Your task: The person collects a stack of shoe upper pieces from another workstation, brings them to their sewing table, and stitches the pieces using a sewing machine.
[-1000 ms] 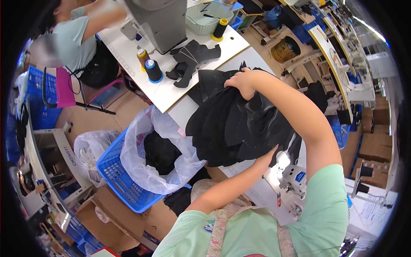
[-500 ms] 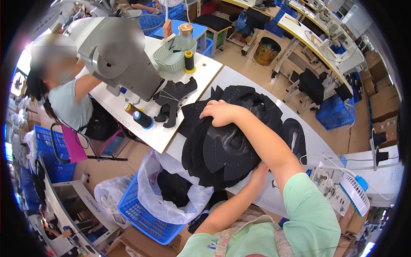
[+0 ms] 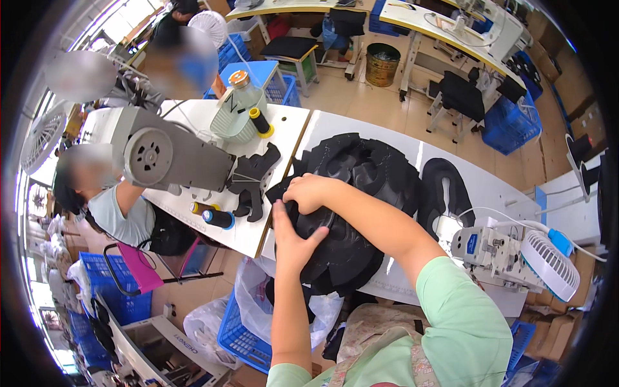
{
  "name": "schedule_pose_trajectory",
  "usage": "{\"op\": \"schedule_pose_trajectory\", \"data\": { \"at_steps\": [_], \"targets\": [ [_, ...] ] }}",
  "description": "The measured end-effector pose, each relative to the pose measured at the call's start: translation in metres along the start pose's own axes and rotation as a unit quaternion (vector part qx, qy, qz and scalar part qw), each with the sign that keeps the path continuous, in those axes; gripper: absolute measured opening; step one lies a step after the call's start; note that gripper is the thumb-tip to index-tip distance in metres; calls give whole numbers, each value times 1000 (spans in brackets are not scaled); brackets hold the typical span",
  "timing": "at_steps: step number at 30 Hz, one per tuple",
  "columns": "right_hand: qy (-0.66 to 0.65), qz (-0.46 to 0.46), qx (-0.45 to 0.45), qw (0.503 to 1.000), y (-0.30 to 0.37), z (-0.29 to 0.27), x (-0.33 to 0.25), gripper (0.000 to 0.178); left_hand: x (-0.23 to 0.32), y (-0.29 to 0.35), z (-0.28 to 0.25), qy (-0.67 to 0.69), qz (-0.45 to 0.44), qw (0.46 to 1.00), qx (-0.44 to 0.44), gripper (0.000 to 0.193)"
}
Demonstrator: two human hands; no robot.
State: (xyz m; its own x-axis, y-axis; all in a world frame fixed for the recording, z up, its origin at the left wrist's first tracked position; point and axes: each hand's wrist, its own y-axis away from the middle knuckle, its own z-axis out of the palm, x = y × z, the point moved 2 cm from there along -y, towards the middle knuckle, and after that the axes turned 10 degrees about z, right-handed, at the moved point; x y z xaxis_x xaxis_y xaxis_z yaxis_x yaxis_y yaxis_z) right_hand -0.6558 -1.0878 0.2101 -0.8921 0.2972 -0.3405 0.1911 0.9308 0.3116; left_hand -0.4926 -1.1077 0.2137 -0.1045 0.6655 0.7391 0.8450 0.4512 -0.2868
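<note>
Black fabric pile (image 3: 361, 193) on table (image 3: 496, 187): both hands pressing flat, no grip; underside hidden.

A garment workshop: sewing machines (image 3: 174, 155) stood on white tables (image 3: 490, 187), with thread cones (image 3: 260, 121), black fabric (image 3: 361, 174) and blue crates (image 3: 242, 335).
</note>
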Motion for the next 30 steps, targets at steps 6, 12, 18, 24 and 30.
{"op": "schedule_pose_trajectory", "data": {
  "at_steps": [6,12,18,24,30],
  "targets": [
    [-96,-11,104,990,20,2,9,47,-20,10,28,-68,-53,989,-121,105],
    [-36,82,470,878,125,-68,19,36,-22,8,31,-97,-81,982,-138,104],
    [-293,526,333,726,201,66,135,81,2,-10,29,-124,-123,969,-174,104],
    [-623,415,386,539,198,118,155,70,3,-42,38,-92,-40,974,-203,100],
    [-719,359,402,439,199,90,127,49,-14,-86,48,162,-205,947,-187,68]
  ]
}}
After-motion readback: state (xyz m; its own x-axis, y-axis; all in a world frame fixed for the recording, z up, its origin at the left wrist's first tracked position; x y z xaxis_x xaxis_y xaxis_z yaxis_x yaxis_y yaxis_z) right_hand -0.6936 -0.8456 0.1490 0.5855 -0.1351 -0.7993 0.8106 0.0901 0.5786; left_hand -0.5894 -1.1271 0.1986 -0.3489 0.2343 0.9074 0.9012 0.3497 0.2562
